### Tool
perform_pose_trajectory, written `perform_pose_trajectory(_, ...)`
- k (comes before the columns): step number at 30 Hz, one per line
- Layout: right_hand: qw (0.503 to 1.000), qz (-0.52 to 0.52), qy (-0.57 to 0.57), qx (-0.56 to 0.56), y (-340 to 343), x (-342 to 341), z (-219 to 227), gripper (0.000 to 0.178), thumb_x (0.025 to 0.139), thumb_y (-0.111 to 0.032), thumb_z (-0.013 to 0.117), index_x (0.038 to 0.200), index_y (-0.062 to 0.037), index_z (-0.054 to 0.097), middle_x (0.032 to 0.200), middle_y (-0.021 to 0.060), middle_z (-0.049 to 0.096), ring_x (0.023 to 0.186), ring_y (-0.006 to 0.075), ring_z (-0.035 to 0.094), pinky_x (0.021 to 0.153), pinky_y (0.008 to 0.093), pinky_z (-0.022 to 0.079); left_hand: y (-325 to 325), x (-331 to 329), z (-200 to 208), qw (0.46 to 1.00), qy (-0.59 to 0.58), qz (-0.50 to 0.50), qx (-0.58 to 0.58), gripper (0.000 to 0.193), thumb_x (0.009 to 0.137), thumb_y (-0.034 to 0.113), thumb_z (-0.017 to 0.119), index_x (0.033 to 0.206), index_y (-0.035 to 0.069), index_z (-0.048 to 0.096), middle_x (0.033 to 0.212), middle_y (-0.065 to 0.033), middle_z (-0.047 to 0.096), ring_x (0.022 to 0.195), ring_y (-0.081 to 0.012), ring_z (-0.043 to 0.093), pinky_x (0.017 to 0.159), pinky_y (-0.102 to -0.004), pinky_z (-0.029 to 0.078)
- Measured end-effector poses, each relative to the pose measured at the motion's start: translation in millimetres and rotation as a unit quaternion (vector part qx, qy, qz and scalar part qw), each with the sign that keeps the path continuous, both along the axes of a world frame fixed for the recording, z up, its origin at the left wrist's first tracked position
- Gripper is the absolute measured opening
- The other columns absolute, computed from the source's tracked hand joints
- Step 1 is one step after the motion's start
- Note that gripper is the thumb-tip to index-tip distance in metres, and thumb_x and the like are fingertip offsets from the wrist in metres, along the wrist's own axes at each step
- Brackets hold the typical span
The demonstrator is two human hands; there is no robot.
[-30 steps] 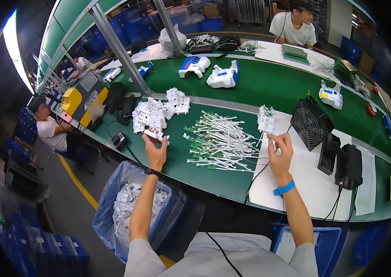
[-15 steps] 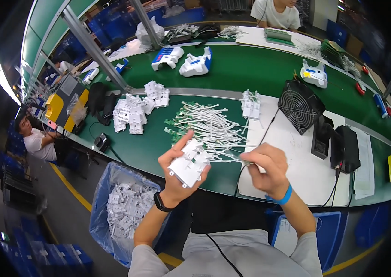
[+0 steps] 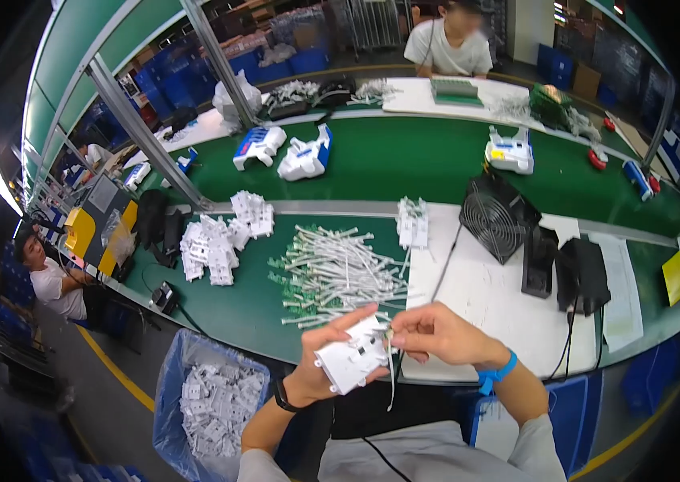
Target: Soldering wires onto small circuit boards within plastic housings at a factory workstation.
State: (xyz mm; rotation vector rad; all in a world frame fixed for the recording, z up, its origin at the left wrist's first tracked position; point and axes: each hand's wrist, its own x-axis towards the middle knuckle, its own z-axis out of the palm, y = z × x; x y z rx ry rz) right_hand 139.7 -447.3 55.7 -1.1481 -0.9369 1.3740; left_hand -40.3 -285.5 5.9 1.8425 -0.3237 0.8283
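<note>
My left hand (image 3: 320,361) is closed round a white plastic housing (image 3: 349,361) with small dark openings, held tilted above the bench's front edge. My right hand (image 3: 440,336) pinches the end of a white cable (image 3: 391,381) against the housing's right side. The cable's other end dangles below; whatever sits between the fingertips is mostly hidden. Just beyond both hands lies a heap of white cables (image 3: 348,269), with small green circuit boards (image 3: 296,277) along its left side. A few white housings (image 3: 413,223) stand beyond the heap's right end.
More white housings (image 3: 213,251) are piled at left. A blue lined bin (image 3: 165,402) of white parts stands below the bench. At right are a black fan (image 3: 494,218) and a black power box (image 3: 583,273). Blue-and-white casings (image 3: 305,154) rest on the green belt (image 3: 404,153). A co-worker (image 3: 448,48) sits opposite.
My right hand has moved left to meet the housing, bringing the white cable. My left hand has shifted right and turned the housing. The view has tilted up slightly.
</note>
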Motion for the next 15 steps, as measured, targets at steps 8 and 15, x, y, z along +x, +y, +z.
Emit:
perform_pose_trajectory(8, 0.993, -0.109, 0.034, -0.021, -8, 3, -15, 0.015, 0.099, -0.01, 0.069, 0.101, 0.0046, 0.072, 0.071, -0.0016, 0.061, 0.057, 0.0049, 0.049, 0.052, 0.0223, 0.035, 13, 24, 13, 0.997, 0.021, -0.074, -0.013, 0.069, 0.078, 0.002, 0.089, 0.127, 0.014, 0.041, 0.153, -0.0315, 0.045, 0.137, -0.0386, 0.054, 0.105, -0.0404, 0.05)
perform_pose_trajectory(15, 0.985, -0.171, -0.001, 0.021, -18, 18, -38, 0.019, 0.093, -0.002, 0.07, 0.109, 0.0078, 0.067, 0.087, 0.0058, 0.069, 0.068, 0.0096, 0.06, 0.058, 0.0223, 0.045, -2, 47, -6, 0.983, 0.044, -0.13, -0.12, 0.074, 0.083, 0.01, 0.087, 0.136, 0.01, 0.034, 0.154, -0.024, 0.045, 0.14, -0.0306, 0.049, 0.107, -0.0407, 0.046)
